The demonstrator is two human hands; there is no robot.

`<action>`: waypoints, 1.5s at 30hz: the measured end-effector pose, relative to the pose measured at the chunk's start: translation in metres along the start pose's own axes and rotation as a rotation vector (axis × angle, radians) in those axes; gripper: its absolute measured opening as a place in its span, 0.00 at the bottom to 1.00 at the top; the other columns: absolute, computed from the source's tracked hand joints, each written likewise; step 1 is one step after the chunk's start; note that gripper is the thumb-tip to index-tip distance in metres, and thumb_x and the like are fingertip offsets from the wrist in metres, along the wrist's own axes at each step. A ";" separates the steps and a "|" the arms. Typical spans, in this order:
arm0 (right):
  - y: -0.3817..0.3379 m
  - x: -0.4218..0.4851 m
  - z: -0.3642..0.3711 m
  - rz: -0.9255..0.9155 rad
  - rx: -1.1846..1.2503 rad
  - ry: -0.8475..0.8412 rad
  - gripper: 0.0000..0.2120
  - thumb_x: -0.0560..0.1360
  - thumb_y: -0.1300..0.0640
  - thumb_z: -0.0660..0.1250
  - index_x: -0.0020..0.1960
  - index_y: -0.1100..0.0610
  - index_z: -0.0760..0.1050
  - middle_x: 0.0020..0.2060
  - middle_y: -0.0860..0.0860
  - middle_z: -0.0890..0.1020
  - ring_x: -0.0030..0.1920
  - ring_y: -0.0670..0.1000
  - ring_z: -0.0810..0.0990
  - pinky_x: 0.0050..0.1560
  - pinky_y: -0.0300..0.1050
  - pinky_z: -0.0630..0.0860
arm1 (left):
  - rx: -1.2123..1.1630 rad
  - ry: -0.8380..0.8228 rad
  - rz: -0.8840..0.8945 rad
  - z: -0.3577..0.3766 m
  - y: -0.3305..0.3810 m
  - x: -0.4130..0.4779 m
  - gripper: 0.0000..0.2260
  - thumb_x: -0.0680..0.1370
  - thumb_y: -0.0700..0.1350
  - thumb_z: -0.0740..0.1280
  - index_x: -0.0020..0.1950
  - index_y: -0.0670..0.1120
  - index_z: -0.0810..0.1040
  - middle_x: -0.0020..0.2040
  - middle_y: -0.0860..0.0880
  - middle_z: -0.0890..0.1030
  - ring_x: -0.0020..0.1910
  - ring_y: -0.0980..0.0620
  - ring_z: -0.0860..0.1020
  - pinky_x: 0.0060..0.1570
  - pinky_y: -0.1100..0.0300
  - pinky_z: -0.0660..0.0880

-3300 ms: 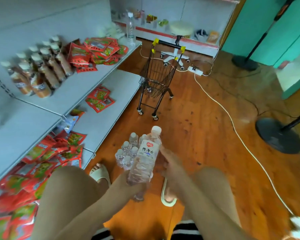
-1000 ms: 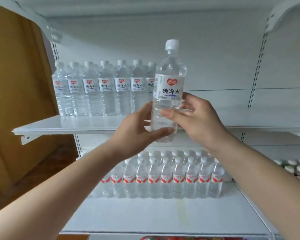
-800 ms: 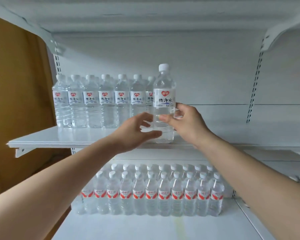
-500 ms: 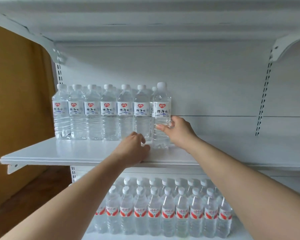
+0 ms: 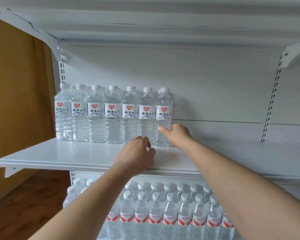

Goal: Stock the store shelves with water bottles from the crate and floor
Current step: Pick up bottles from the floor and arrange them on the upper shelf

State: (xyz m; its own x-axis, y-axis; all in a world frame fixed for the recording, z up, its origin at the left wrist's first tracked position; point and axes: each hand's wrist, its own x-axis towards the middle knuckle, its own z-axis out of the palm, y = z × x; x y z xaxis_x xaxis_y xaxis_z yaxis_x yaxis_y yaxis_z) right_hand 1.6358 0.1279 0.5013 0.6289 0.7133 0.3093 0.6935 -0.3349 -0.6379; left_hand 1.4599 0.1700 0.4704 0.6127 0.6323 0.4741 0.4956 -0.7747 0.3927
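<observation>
Nearest, below both forearms: red-label bottles (image 5: 163,217) packed on the lower shelf, caps up, not involved. Next up, the left hand (image 5: 137,156) rests on the white shelf (image 5: 59,156) near its front edge, arm reaching up from low left, fingers loosely curled, holding nothing, knuckles just in front of the second-from-right bottle's base; can't tell if they touch it. Slightly farther, the right hand (image 5: 176,135) comes in from low right with the arm nearly straight, thumb across the front and fingers wrapped round the lower body of the end bottle (image 5: 164,118). That bottle stands upright on the shelf at the right end of the row of bottles (image 5: 104,115), touching or just beside its neighbour, label forward. Step looks like final seating of this bottle. To do it well: nudge it flush with the row's front line, keep the label facing out, let go straight back so it doesn't rock into the others. Bare shelf runs right of it for more stock. Farthest, the white back panel (image 5: 215,92).
</observation>
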 end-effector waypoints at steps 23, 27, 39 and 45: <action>0.198 -0.419 0.175 0.740 0.896 -0.272 0.08 0.80 0.59 0.68 0.53 0.63 0.81 0.36 0.57 0.84 0.34 0.53 0.82 0.35 0.45 0.78 | -1.213 -0.359 -1.210 0.211 -0.060 -0.401 0.10 0.81 0.39 0.61 0.51 0.36 0.80 0.38 0.43 0.82 0.34 0.47 0.77 0.36 0.57 0.71; 0.247 -0.466 0.199 0.906 0.528 -0.361 0.06 0.79 0.55 0.68 0.49 0.55 0.82 0.37 0.51 0.85 0.35 0.49 0.83 0.39 0.46 0.81 | -0.878 -0.525 -1.093 0.232 -0.052 -0.425 0.04 0.75 0.37 0.68 0.46 0.38 0.82 0.33 0.46 0.83 0.35 0.48 0.79 0.35 0.58 0.73; 0.278 -0.520 0.142 0.826 0.349 -0.026 0.11 0.82 0.60 0.62 0.47 0.46 0.78 0.35 0.47 0.84 0.36 0.45 0.84 0.45 0.48 0.83 | -0.903 -0.739 -0.732 0.258 0.039 -0.422 0.05 0.79 0.34 0.65 0.49 0.39 0.81 0.37 0.46 0.83 0.35 0.48 0.80 0.39 0.55 0.75; 0.279 -0.571 0.098 0.858 0.361 0.273 0.14 0.79 0.66 0.61 0.49 0.48 0.79 0.41 0.44 0.83 0.43 0.43 0.82 0.46 0.37 0.77 | -0.932 -0.904 -0.473 0.260 0.087 -0.438 0.04 0.75 0.38 0.67 0.46 0.44 0.81 0.38 0.48 0.84 0.39 0.48 0.82 0.43 0.53 0.76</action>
State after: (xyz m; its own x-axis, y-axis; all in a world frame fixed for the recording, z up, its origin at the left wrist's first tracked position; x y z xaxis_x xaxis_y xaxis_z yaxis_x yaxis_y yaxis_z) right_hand 1.4361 -0.3122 0.0775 0.9622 0.1315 -0.2385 -0.1607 -0.4331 -0.8869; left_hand 1.3945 -0.1763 0.0923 0.8634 0.3309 -0.3810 0.3948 0.0270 0.9183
